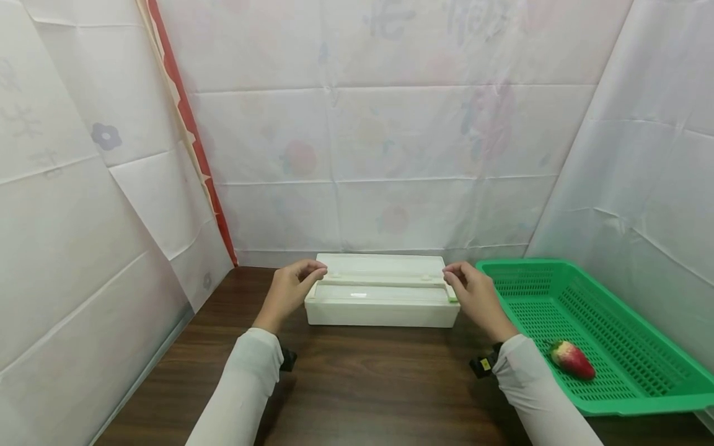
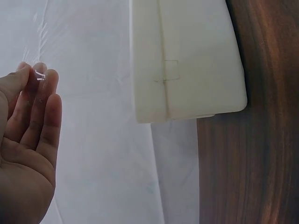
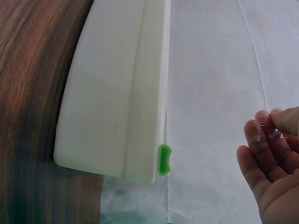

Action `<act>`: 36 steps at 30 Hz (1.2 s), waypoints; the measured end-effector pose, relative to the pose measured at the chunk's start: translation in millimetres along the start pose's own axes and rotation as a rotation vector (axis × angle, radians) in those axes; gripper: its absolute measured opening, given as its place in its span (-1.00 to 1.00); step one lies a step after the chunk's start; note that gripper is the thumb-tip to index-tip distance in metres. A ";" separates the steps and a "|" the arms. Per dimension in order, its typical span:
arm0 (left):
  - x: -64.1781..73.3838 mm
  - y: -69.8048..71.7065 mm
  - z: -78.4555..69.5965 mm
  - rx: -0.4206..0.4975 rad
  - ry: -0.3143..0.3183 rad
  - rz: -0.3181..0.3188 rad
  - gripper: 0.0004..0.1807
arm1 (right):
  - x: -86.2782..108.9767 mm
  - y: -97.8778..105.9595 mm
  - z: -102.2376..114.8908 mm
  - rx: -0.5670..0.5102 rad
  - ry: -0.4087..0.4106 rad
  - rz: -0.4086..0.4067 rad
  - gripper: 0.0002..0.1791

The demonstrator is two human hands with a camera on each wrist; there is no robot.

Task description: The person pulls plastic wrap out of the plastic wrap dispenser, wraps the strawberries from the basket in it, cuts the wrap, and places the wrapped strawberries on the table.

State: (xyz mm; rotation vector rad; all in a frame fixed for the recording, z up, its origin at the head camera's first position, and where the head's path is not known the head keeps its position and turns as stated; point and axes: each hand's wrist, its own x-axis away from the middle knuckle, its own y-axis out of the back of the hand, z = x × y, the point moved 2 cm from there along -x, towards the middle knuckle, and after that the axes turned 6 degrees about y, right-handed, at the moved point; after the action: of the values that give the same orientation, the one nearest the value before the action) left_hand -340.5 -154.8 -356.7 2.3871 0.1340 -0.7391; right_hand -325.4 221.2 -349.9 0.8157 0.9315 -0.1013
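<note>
A white plastic-wrap dispenser box (image 1: 382, 314) stands on the table, with a green piece (image 3: 164, 160) at its right end. Above the box's left end, my left hand (image 1: 289, 290) pinches clear plastic wrap (image 2: 41, 35) between thumb and fingers; the film shows as fine creases in the left wrist view. Over the right end, my right hand (image 1: 476, 294) pinches the film's other side, and a bit of it glints at the fingertips in the right wrist view. Both hands are raised above the box top. Most of the film between them is too transparent to make out.
To the right stands a green perforated basket (image 1: 625, 303) holding a red strawberry-like fruit (image 1: 572, 360). White printed sheets (image 1: 357, 142) hang behind and on both sides of the dark wood table (image 1: 379, 384). A red strip (image 1: 192, 130) runs down the left corner.
</note>
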 end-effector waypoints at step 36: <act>-1.1 12.9 -19.5 -0.060 -0.086 -0.086 -0.87 | -6.3 21.1 12.6 0.038 0.077 -0.063 -0.88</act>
State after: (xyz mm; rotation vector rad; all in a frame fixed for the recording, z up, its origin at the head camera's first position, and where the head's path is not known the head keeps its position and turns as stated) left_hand -328.6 -153.3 -336.6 2.3003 0.2214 -0.8644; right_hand -312.2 226.1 -328.8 0.8299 1.0305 -0.1441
